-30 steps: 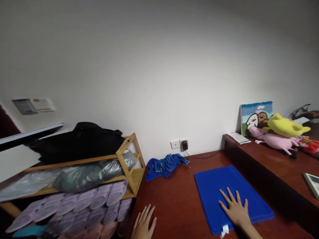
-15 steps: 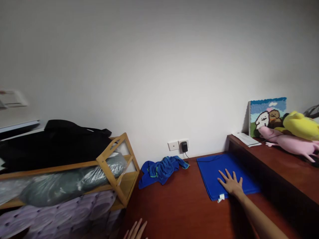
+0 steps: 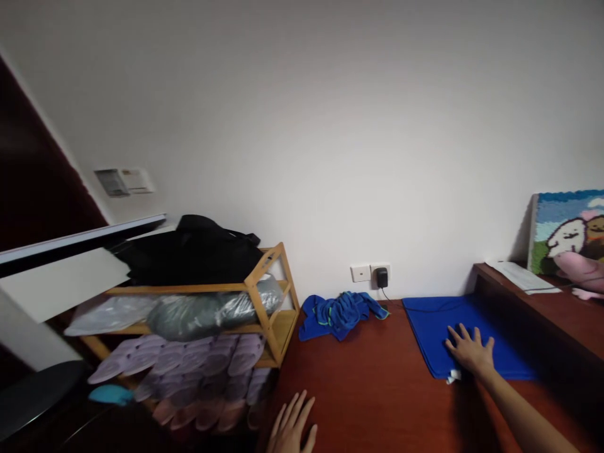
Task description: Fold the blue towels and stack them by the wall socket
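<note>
- A glossy reddish-brown tabletop (image 3: 372,384) fills the lower middle of the frame, meeting a pale wall (image 3: 330,145); a raised ledge (image 3: 576,321) runs along its right side
- At lower left, a wooden rack (image 3: 257,302) stands beside the table, with a black bag (image 3: 193,255) on top and pale purple slippers (image 3: 153,358) below
- The folded blue cloth (image 3: 436,327) lies flat at lower right, next to the ledge; its left edge slants down toward the lower right, and its near edge runs almost level across the frame, with a white tag (image 3: 453,376) at the near left corner; which side is truly longer I cannot tell
- The right hand (image 3: 472,353) is open on that cloth, palm down, fingers spread and pointing to the upper left, gripping nothing
- The left hand (image 3: 290,428), cut off by the bottom edge, is open over the tabletop's left part with no object visible in it
- The folded cloth looks smooth and layered; the crumpled blue cloth (image 3: 342,314), left of it by the wall, is bunched, fuzzy and edged in yellow-green
- A boxy black plug (image 3: 381,277) sits above, its thin cord (image 3: 425,309) crossing the folded cloth's far part
</note>
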{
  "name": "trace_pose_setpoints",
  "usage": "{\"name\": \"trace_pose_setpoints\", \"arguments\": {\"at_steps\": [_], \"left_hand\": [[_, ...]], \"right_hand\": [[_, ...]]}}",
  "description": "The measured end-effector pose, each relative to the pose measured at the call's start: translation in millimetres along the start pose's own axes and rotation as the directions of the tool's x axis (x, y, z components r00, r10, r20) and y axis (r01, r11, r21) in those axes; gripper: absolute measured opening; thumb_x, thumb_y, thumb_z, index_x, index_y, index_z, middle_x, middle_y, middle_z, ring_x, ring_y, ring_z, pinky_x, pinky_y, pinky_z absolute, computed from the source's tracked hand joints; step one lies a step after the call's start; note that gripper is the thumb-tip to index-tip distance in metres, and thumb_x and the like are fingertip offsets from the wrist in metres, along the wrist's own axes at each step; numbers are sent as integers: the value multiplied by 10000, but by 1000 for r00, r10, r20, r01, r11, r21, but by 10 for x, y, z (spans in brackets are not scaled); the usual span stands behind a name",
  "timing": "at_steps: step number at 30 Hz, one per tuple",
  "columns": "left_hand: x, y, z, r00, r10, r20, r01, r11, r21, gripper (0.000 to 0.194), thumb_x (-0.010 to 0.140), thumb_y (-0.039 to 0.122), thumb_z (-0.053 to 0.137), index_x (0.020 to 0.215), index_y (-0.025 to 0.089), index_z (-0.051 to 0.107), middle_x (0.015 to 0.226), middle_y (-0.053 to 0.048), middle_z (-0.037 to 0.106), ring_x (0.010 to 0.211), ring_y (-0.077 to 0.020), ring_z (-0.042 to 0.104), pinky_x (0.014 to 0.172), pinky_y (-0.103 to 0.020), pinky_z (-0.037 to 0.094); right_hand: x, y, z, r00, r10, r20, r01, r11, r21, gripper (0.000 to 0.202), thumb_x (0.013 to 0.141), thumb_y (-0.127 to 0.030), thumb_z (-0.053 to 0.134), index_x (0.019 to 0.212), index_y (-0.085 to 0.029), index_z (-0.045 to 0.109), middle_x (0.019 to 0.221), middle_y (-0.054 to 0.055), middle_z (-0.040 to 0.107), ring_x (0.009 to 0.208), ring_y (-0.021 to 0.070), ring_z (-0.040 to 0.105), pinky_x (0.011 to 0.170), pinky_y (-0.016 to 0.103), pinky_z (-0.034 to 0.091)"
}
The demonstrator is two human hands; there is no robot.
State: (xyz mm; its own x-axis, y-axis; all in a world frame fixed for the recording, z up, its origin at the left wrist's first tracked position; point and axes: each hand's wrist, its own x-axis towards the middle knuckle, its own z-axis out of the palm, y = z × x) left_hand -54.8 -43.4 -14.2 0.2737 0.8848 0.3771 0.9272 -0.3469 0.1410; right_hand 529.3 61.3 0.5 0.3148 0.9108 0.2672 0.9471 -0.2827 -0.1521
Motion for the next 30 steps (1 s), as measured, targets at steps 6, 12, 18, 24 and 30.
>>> {"name": "trace_pose_setpoints", "arguments": {"at_steps": [6, 12, 18, 24, 30], "left_hand": [[-72, 11, 74, 1000, -24, 9, 24, 1000, 5, 544, 970, 293, 535, 1506, 378, 536, 1580, 27, 545, 1434, -235, 526, 1182, -460, 466], [-130, -110, 259, 998, 53, -33, -53, 999, 11, 620, 891, 270, 616, 1498, 371, 546, 1572, 13, 553, 1408, -258, 554, 1153, -457, 493], [-162, -257, 473, 993, 96, -71, -97, 995, -10, 717, 827, 270, 674, 1515, 393, 514, 1577, 13, 546, 1388, -275, 574, 1146, -441, 494], [-159, -176, 400, 999, 29, 22, -27, 996, -81, 688, 858, 296, 659, 1520, 404, 509, 1621, 15, 483, 1448, -299, 508, 1200, -494, 440], [-126, -13, 208, 986, -101, 130, 119, 982, -144, 624, 901, 313, 610, 1514, 391, 526, 1649, 29, 440, 1509, -306, 420, 1261, -545, 346]], "right_hand": [[-429, -1774, -323, 864, -484, 139, 453, 867, 208, 395, 965, -266, 419, 1199, -220, 734, 1284, 150, 684, 1155, 272, 627, 1022, 372, 448], [-520, -3427, -203, 766, -616, 184, 506, 754, 418, 448, 933, -254, 473, 1328, -251, 683, 1538, 84, 539, 1319, 242, 549, 1079, 316, 442], [-290, -3914, -70, 841, -492, 224, 377, 831, 409, 579, 859, -153, 489, 1419, -210, 624, 1611, 137, 471, 1308, 318, 587, 1064, 441, 483], [-324, -3896, -148, 855, -502, 126, 383, 778, 498, 570, 899, -132, 395, 1433, -93, 590, 1532, 215, 538, 1327, 315, 598, 1126, 457, 477], [63, -3791, -988, 835, -524, -169, 507, 611, 608, 581, 1009, -272, 295, 1564, -157, 423, 1632, 156, 414, 1523, 236, 373, 1273, 458, 318]]}}
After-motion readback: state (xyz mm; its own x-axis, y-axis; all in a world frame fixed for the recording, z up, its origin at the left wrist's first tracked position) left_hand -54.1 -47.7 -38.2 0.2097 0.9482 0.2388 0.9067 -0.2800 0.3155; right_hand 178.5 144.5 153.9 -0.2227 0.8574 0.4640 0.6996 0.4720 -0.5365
